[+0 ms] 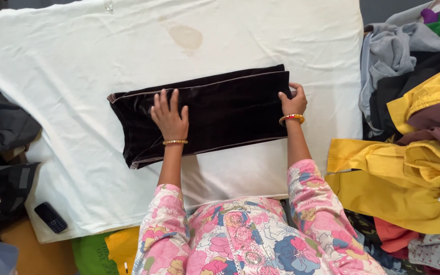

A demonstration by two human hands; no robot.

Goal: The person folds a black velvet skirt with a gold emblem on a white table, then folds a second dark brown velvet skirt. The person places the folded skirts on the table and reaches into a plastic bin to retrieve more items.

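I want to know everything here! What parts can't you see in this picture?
Head view:
- Dark velvet cloth: its underside and inner layers, hidden by its own folds.
- Right hand: fingertips hidden by the cloth's edge.
- Clothes pile: cut off by the right edge.
- Phone: keys too small.

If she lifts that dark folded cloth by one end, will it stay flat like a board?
Probably not. The dark velvety cloth lies in soft folded layers, so it would likely droop and unfold. Its sheen hints it may slide a little on the white sheet. The left hand presses it flat while the right hand grips its edge.
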